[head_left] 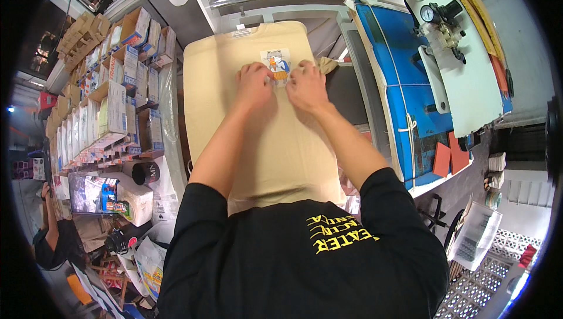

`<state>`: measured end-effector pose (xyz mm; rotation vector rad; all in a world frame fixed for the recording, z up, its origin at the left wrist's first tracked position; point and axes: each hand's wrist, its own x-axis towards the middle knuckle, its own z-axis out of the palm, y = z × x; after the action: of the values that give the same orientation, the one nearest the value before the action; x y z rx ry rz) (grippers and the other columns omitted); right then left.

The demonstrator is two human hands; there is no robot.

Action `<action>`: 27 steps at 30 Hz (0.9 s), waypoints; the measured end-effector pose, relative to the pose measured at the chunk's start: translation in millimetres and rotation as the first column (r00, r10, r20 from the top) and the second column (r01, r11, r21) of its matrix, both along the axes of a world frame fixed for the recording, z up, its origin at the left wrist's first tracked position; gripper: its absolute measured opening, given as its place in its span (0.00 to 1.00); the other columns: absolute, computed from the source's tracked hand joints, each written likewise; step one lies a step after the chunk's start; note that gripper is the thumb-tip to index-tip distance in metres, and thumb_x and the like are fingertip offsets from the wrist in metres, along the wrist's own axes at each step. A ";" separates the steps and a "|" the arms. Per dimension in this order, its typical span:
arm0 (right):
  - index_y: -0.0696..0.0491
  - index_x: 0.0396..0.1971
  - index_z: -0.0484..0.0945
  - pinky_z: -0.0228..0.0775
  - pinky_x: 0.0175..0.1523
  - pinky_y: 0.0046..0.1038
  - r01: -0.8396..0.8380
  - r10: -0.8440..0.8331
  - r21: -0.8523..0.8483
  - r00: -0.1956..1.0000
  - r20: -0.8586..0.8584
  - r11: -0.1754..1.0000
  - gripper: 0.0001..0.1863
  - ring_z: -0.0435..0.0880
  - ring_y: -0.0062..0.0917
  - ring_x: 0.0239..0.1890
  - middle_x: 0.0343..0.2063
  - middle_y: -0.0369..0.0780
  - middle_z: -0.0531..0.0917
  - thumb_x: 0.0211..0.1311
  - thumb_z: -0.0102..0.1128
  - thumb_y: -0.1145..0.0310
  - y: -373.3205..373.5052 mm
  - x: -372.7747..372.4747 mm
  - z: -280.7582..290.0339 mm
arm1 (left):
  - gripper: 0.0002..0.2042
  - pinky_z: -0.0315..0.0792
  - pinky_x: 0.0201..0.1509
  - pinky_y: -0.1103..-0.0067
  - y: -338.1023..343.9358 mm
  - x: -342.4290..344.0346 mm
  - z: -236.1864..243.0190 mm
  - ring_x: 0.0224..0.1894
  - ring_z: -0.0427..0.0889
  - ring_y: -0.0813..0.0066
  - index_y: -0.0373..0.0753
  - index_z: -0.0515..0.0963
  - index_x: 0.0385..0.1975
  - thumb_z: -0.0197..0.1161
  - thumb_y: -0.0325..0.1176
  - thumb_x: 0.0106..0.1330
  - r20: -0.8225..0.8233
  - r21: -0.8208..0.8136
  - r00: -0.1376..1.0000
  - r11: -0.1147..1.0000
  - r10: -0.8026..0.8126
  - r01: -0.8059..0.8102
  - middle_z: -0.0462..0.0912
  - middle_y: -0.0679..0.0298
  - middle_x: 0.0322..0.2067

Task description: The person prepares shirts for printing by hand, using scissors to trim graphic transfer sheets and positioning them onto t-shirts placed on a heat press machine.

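The cat picture [275,61] lies straight ahead of me, flat on a tan shirt [281,154]; I take it as my landmark. It is a little taller than wide, and its long side runs away from my body, roughly along the shirt's length. My left hand [255,84] is at its near left corner, and my right hand [308,87] is beside its right edge, toward the near end. The two sit about equally close, so I can't call either one nearer. The fingers of both are bent and turned in toward it, a narrow gap between the hands. They're blurred, and I can't tell whether they pinch its near edge or only press there. Beyond the picture and to its left is the shirt's white label [240,32].
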<state>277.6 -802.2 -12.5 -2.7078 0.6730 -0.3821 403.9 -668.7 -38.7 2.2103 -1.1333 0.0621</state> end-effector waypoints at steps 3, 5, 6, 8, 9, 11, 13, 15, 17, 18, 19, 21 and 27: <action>0.54 0.38 0.82 0.69 0.58 0.43 -0.030 0.044 -0.052 0.959 0.279 0.998 0.12 0.76 0.42 0.54 0.54 0.46 0.77 0.55 0.61 0.66 -22.5 -29.9 35.7 | 0.10 0.62 0.62 0.61 0.5 6.4 1.1 0.55 0.72 0.59 0.41 0.82 0.39 0.60 0.28 0.57 -0.016 -0.090 0.995 0.991 0.102 -0.103 0.80 0.61 0.45; 0.55 0.38 0.81 0.71 0.57 0.37 -0.030 0.120 -0.189 0.864 0.489 0.982 0.12 0.79 0.41 0.50 0.46 0.46 0.81 0.52 0.65 0.73 -35.9 -77.3 73.5 | 0.11 0.61 0.63 0.61 20.5 -9.8 2.6 0.56 0.72 0.60 0.39 0.82 0.40 0.61 0.29 0.58 -0.009 -0.053 0.994 0.993 0.108 -0.108 0.80 0.60 0.46; 0.55 0.38 0.81 0.73 0.54 0.35 0.032 0.120 -0.248 0.809 0.575 0.968 0.12 0.81 0.39 0.48 0.42 0.45 0.83 0.51 0.67 0.74 -40.2 -104.8 96.4 | 0.11 0.61 0.64 0.61 28.8 -18.5 -4.3 0.56 0.72 0.60 0.39 0.82 0.42 0.61 0.29 0.59 0.020 -0.081 0.992 0.989 0.123 -0.121 0.80 0.60 0.47; 0.52 0.37 0.82 0.72 0.52 0.36 0.269 0.020 -0.340 0.757 0.653 0.901 0.11 0.81 0.38 0.46 0.41 0.43 0.83 0.52 0.65 0.78 -56.1 -172.3 135.7 | 0.12 0.60 0.65 0.61 39.3 -35.4 -24.2 0.57 0.72 0.60 0.38 0.82 0.44 0.61 0.30 0.61 0.074 -0.135 0.986 0.981 0.152 -0.141 0.79 0.60 0.49; 0.54 0.39 0.81 0.72 0.52 0.36 0.454 -0.062 -0.320 0.649 0.759 0.832 0.10 0.81 0.39 0.46 0.41 0.44 0.83 0.55 0.64 0.78 -69.3 -206.1 138.8 | 0.13 0.60 0.66 0.61 37.7 -41.3 -22.2 0.57 0.72 0.61 0.38 0.82 0.45 0.61 0.31 0.62 0.107 -0.128 0.982 0.982 0.153 -0.139 0.79 0.60 0.50; 0.57 0.40 0.81 0.72 0.51 0.37 0.681 -0.161 -0.437 0.627 0.762 0.587 0.08 0.81 0.38 0.45 0.41 0.44 0.83 0.61 0.63 0.74 -101.4 -272.3 151.2 | 0.13 0.59 0.67 0.61 38.0 -52.3 -18.6 0.58 0.71 0.61 0.37 0.82 0.47 0.60 0.31 0.64 0.171 -0.105 0.972 0.984 0.159 -0.142 0.78 0.61 0.52; 0.58 0.41 0.80 0.71 0.51 0.38 0.750 -0.402 -0.211 0.544 0.736 0.627 0.11 0.80 0.41 0.45 0.41 0.46 0.83 0.66 0.60 0.66 -112.2 -306.4 153.4 | 0.13 0.59 0.68 0.61 38.5 -55.0 -15.3 0.57 0.71 0.61 0.37 0.82 0.47 0.60 0.31 0.65 0.140 -0.105 0.978 0.985 0.153 -0.139 0.77 0.62 0.52; 0.59 0.41 0.80 0.71 0.51 0.39 0.745 -0.502 -0.146 0.567 0.653 0.651 0.15 0.80 0.44 0.45 0.41 0.47 0.83 0.68 0.58 0.61 -121.1 -326.3 155.2 | 0.12 0.59 0.68 0.62 36.3 -54.6 -12.7 0.57 0.71 0.62 0.38 0.82 0.47 0.61 0.31 0.65 0.130 -0.110 0.979 0.984 0.156 -0.142 0.77 0.63 0.53; 0.60 0.42 0.80 0.68 0.55 0.44 0.749 -0.590 -0.243 0.643 0.489 0.616 0.24 0.77 0.48 0.50 0.44 0.50 0.82 0.71 0.51 0.51 -127.2 -335.7 151.1 | 0.12 0.59 0.67 0.62 36.5 -57.4 -14.1 0.58 0.71 0.61 0.39 0.82 0.47 0.61 0.31 0.65 0.134 -0.110 0.977 0.982 0.165 -0.151 0.77 0.64 0.53; 0.60 0.42 0.80 0.67 0.56 0.45 0.763 -0.666 -0.241 0.643 0.379 0.600 0.25 0.76 0.48 0.51 0.44 0.51 0.82 0.72 0.50 0.49 -130.9 -336.7 149.2 | 0.12 0.60 0.67 0.62 36.9 -57.0 -14.4 0.58 0.71 0.61 0.40 0.82 0.47 0.61 0.31 0.64 0.150 -0.103 0.973 0.982 0.175 -0.161 0.77 0.64 0.53; 0.61 0.42 0.80 0.66 0.57 0.46 0.774 -0.729 -0.245 0.632 0.262 0.583 0.27 0.75 0.49 0.52 0.45 0.52 0.82 0.72 0.49 0.48 -133.2 -338.0 148.1 | 0.12 0.60 0.67 0.63 36.4 -56.6 -15.1 0.57 0.71 0.61 0.41 0.82 0.47 0.62 0.31 0.64 0.162 -0.098 0.969 0.980 0.185 -0.170 0.77 0.64 0.53; 0.61 0.41 0.81 0.65 0.58 0.48 0.715 -0.654 -0.317 0.698 0.290 0.623 0.31 0.74 0.49 0.53 0.45 0.53 0.82 0.72 0.47 0.44 -130.0 -338.7 141.8 | 0.12 0.60 0.66 0.63 36.0 -54.9 -16.3 0.57 0.71 0.61 0.42 0.83 0.47 0.62 0.31 0.64 0.179 -0.092 0.966 0.980 0.189 -0.174 0.77 0.65 0.53; 0.63 0.39 0.81 0.67 0.56 0.48 0.693 -0.664 -0.335 0.716 0.214 0.639 0.32 0.75 0.50 0.50 0.42 0.55 0.82 0.66 0.55 0.42 -114.6 -330.3 150.1 | 0.12 0.61 0.65 0.62 35.3 -55.0 -20.0 0.57 0.72 0.60 0.45 0.84 0.48 0.61 0.32 0.65 0.185 -0.077 0.965 0.982 0.185 -0.174 0.78 0.65 0.54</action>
<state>-52.7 -916.9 137.7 -2.6503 1.7832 -0.8730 348.9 -633.5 -58.7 2.2853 -1.0128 0.3892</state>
